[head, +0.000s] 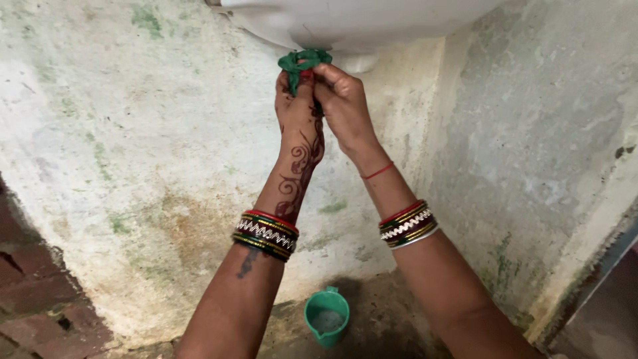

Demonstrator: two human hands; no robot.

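Observation:
Both my arms reach up under a white basin [359, 23] fixed to the wall. My left hand [299, 110], marked with dark red henna patterns, grips a bunched green cloth [302, 63] right beneath the basin's underside. My right hand [342, 100] pinches the same green cloth from the right, fingers closed on it. Each wrist carries a stack of coloured bangles [266, 234], and a thin red thread circles my right wrist [377, 171]. The two hands touch each other at the cloth.
A green plastic mug [327, 318] stands on the dirty floor below, between my forearms. Stained, mossy plastered walls meet in a corner at the right. Red bricks [30, 299] show at the lower left. A darker floor strip [605, 312] lies at the lower right.

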